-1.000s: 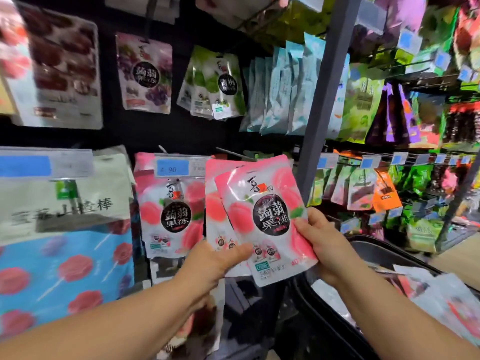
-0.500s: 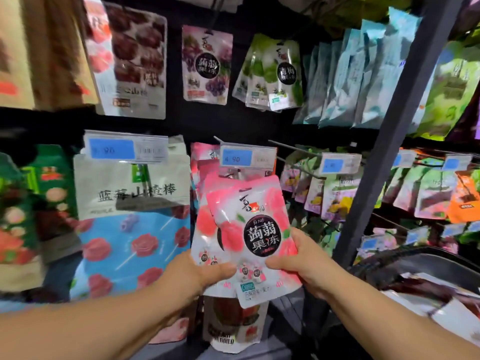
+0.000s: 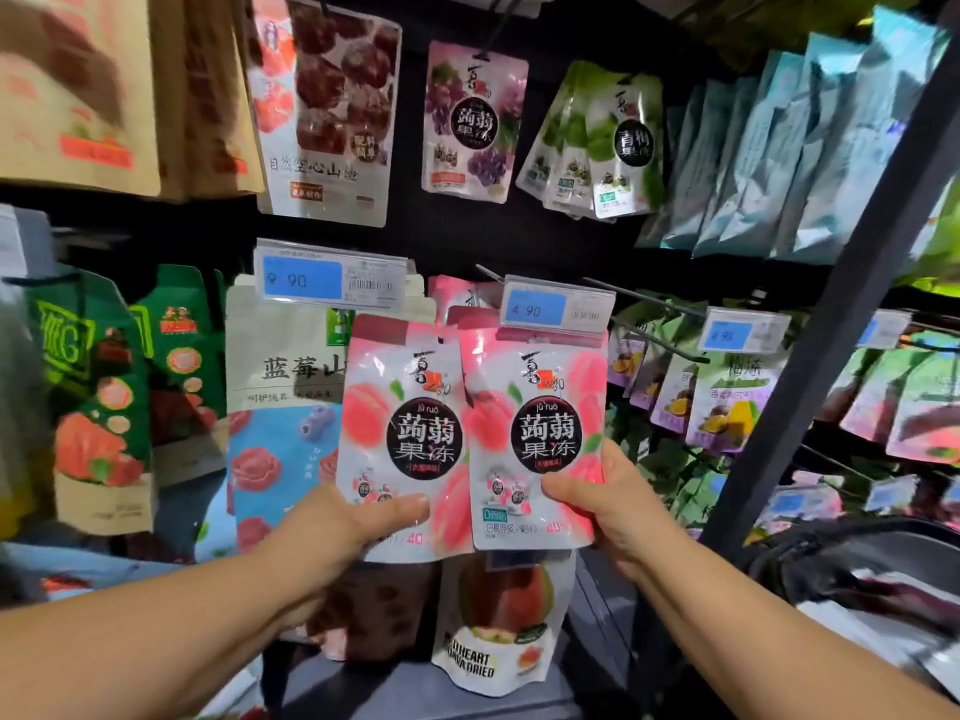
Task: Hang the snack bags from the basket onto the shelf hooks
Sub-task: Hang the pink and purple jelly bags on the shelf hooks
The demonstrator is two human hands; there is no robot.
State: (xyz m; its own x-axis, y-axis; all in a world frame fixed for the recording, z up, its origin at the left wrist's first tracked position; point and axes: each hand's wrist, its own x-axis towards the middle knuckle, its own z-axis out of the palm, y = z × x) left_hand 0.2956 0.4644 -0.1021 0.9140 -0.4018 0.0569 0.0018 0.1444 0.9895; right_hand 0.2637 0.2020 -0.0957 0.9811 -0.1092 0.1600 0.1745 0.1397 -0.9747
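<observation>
I hold two pink peach jelly bags side by side in front of the shelf. My left hand [image 3: 358, 522] pinches the bottom of the left peach bag [image 3: 402, 428], thumb on its front. My right hand [image 3: 608, 504] grips the lower right corner of the right peach bag [image 3: 535, 433]. The right bag's top edge sits just under the blue 4.90 price tag [image 3: 556, 306] at the tip of a shelf hook, where more pink bags [image 3: 457, 298] hang behind. The black basket [image 3: 852, 550] is at the lower right, with pale bags inside.
A blue-and-white blueberry bag [image 3: 280, 407] hangs left of the peach hook under a 9.90 tag [image 3: 327, 278]. Purple grape [image 3: 475, 122] and green [image 3: 613, 148] bags hang above. A dark upright post [image 3: 831, 330] stands to the right. A guava bag [image 3: 498, 621] hangs below.
The two peach bags, overlapped before, are now spread apart side by side and raised toward the 4.90 tag. The view has shifted so the shelf sits more to the right.
</observation>
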